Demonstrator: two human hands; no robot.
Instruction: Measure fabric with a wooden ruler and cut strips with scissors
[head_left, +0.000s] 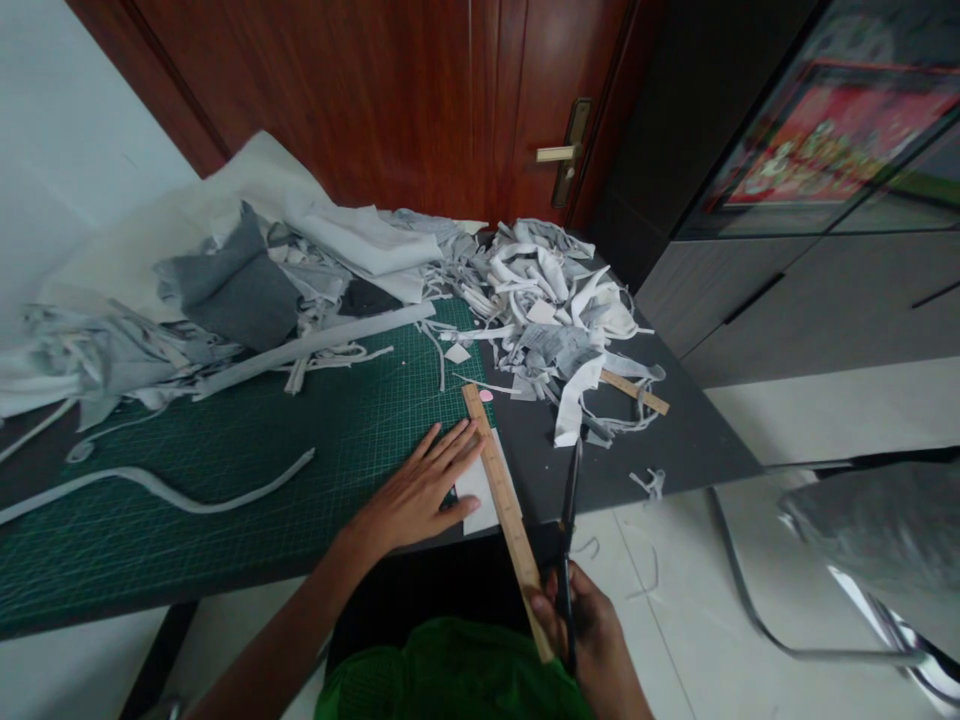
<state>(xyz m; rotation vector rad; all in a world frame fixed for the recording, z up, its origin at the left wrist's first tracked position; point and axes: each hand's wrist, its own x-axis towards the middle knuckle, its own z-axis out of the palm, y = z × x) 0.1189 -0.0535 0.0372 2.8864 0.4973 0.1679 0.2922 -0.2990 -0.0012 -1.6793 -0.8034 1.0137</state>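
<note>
My left hand (422, 490) lies flat, fingers spread, on the green cutting mat (225, 470), pressing a small white fabric piece (477, 497) at the mat's right edge. A long wooden ruler (501, 500) runs along that piece from the mat toward me, past the table edge. My right hand (592, 635) is off the table's front edge, gripping black scissors (570, 520) whose blades point up toward the table, and it also touches the ruler's near end.
A heap of white and grey fabric strips (555, 310) and folded grey cloth (232, 285) covers the back of the dark table (690, 440). A second wooden ruler (636, 392) lies under the scraps. One long strip (187, 495) crosses the mat. A chair (862, 560) stands at the right.
</note>
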